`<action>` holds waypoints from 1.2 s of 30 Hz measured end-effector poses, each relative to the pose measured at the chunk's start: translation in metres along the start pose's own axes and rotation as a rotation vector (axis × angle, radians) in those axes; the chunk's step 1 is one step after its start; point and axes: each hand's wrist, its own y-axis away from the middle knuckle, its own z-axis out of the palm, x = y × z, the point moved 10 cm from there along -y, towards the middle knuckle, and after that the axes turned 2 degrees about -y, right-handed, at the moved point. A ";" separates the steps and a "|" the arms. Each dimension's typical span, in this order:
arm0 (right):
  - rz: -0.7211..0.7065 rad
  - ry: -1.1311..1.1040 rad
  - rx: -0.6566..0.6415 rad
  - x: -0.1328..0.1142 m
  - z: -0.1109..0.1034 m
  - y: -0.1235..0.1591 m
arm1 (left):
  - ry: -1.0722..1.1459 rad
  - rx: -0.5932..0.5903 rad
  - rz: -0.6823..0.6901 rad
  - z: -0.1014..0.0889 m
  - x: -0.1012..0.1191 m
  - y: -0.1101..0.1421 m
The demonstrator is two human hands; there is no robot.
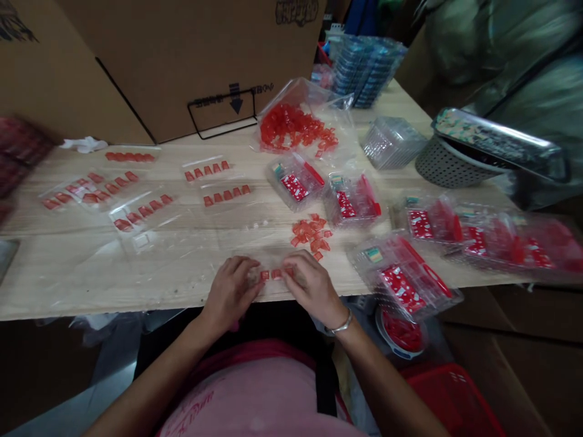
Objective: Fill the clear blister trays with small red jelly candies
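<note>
A short row of small red translucent plastic pieces (276, 274) lies between my hands at the table's front edge, apparently on a clear film or tray. My left hand (231, 288) is closed, its thumb and fingers pinching the left end of that row. At the other end, the fingers of my right hand (313, 285) press together on a red piece and partly cover it. Just beyond the right hand is a loose pile of the same red pieces (310, 232). Similar pieces stand in neat rows (226, 195) on clear plastic farther off.
A large cardboard box (182, 60) stands along the back. Behind the pile sits an open clear bag of red pieces (291, 130). Clear packs with red contents (401, 285) line the right side, near a grey perforated basket (449, 164). More red rows (146, 210) lie at left.
</note>
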 end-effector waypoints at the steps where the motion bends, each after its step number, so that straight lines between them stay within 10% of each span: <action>1: 0.023 0.013 0.036 0.004 -0.010 0.002 | -0.007 0.004 0.049 0.000 0.005 0.000; 8: 0.162 -0.008 0.179 0.026 -0.050 0.016 | 0.356 -0.069 0.005 0.016 -0.008 -0.008; 18: 0.203 -0.156 -0.016 -0.001 0.014 0.006 | 0.554 0.014 -0.137 0.000 -0.016 -0.005; 24: 0.663 -0.935 -0.094 0.016 0.053 0.022 | 0.832 0.096 -0.212 -0.010 -0.004 0.004; 29: 0.758 -1.326 -0.161 0.003 0.076 0.035 | 0.893 0.106 -0.167 -0.013 0.007 0.015; 36: 0.722 -1.245 -0.222 -0.001 0.076 0.054 | 0.784 0.023 -0.056 -0.015 0.026 0.030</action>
